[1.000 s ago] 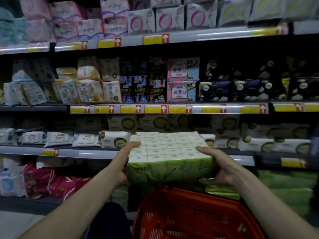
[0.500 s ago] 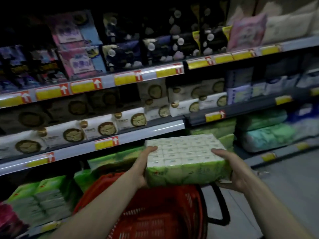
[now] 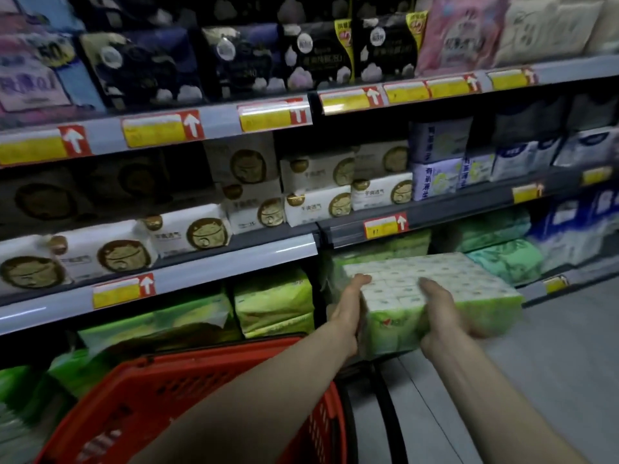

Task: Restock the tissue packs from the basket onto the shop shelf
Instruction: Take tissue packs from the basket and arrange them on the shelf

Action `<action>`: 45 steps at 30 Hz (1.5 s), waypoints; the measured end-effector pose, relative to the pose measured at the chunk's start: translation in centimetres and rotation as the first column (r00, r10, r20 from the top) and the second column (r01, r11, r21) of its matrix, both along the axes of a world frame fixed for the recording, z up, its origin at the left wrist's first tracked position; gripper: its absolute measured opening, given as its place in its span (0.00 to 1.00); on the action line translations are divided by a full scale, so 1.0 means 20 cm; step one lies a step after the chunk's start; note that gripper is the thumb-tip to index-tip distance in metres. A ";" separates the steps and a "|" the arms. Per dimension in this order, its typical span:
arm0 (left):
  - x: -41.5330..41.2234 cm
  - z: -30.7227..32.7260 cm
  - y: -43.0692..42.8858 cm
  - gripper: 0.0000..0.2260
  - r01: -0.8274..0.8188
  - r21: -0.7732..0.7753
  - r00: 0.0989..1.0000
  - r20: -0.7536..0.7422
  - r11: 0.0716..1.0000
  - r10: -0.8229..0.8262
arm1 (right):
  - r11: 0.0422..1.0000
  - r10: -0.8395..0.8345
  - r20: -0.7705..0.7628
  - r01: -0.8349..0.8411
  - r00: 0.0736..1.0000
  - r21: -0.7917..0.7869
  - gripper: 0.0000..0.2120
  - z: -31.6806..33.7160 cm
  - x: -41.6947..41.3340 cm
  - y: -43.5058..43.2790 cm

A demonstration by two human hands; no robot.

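Fingers: the left fingers [image 3: 360, 282] lie pressed flat on the near-left corner of the tissue pack [image 3: 432, 296], thumb on top and the rest hidden along its side; the right fingers [image 3: 432, 289] are laid together over the top near the front edge, and the ones under the pack cannot be seen.
Left hand: the left hand [image 3: 348, 316] clamps the pack's left end, wrist straight, forearm reaching forward over the red basket [image 3: 160, 396].
Right hand: the right hand [image 3: 442, 319] cups the front face of the pack and carries weight from below, forearm coming in from the lower right.
Tissue pack: held in the air, level, long side toward the bottom shelf [image 3: 549, 283], just in front of the green packs [image 3: 502, 259] already stocked there and right of the basket.
Step in hand: placing, I judge; the pack is at the shelf's mouth but not yet resting on it.
Doing it well: keep the pack flat, lead with the far edge into the gap under the price rail [image 3: 385, 226], and slide it back until it meets the stock behind.
Risk: the soft wrap may snag on the neighbouring green packs; letting go before the base is supported would tip it to the floor.
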State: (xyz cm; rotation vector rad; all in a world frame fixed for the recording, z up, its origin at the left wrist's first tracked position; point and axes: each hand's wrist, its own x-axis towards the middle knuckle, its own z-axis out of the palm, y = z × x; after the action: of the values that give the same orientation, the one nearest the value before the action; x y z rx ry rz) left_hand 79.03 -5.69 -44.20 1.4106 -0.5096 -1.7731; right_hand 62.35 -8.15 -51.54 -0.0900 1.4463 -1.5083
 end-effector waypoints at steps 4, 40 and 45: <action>-0.09 0.03 -0.02 0.34 -0.100 -0.002 0.995 0.007 0.995 0.100 | 0.993 -0.098 -0.056 0.102 0.994 0.066 0.48 0.41 0.12 0.11; 0.07 0.00 -0.25 0.30 -0.225 0.240 0.967 -0.068 0.944 0.247 | 0.985 0.160 -0.238 -0.140 0.958 0.095 0.55 0.22 0.36 -0.21; 0.02 -0.02 -0.08 0.20 -0.373 0.304 0.831 -0.311 0.877 0.461 | 0.997 0.051 -0.020 -0.052 0.999 -0.063 0.32 0.16 0.27 -0.14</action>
State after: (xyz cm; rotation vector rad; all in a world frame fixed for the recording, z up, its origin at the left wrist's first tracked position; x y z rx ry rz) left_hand 79.43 -7.21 -44.65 1.1726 0.2128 -1.7063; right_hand 67.70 -10.86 -48.36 -0.1781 1.4007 -1.5148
